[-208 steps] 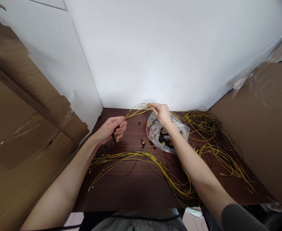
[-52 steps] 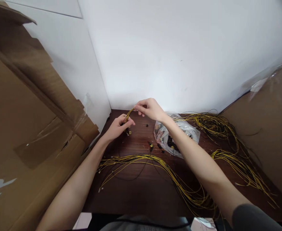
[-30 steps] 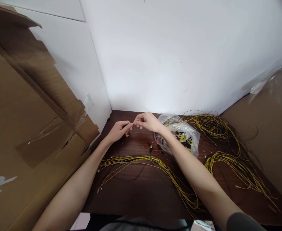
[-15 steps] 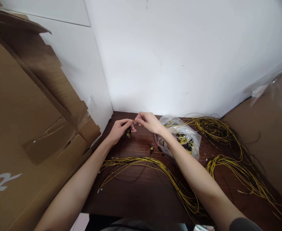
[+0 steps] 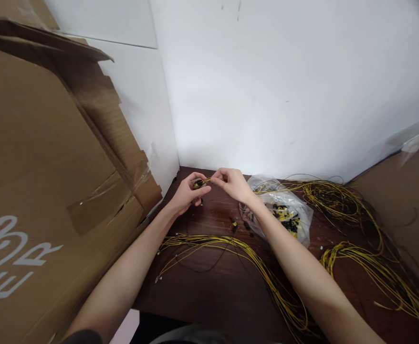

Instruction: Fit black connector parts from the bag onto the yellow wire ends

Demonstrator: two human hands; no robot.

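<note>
My left hand (image 5: 185, 196) is curled around a small black-and-yellow connector (image 5: 197, 184) above the back of the dark table. Thin yellow wires (image 5: 207, 180) run from it toward my right hand (image 5: 234, 185), whose thumb and forefinger pinch them. The far ends of these wires are hard to follow behind the fingers. Below the hands, a similar small black-and-yellow piece (image 5: 234, 224) lies on the wood. A bundle of yellow and black wires (image 5: 245, 246) curves across the table in front of me, its tipped ends at the left.
A clear plastic bag (image 5: 305, 217) of black and yellow pieces lies beyond my right forearm. Coiled wires (image 5: 333, 197) and another wire bundle (image 5: 360, 263) lie to the right. Cardboard boxes stand left (image 5: 69, 167) and right (image 5: 403, 191); a white wall (image 5: 259, 95) rises behind the table (image 5: 202, 291).
My view has shifted left. My left hand has turned and its fingers have opened somewhat around the connector, which shows more now. The right hand still pinches the wires, slightly farther from the left.
</note>
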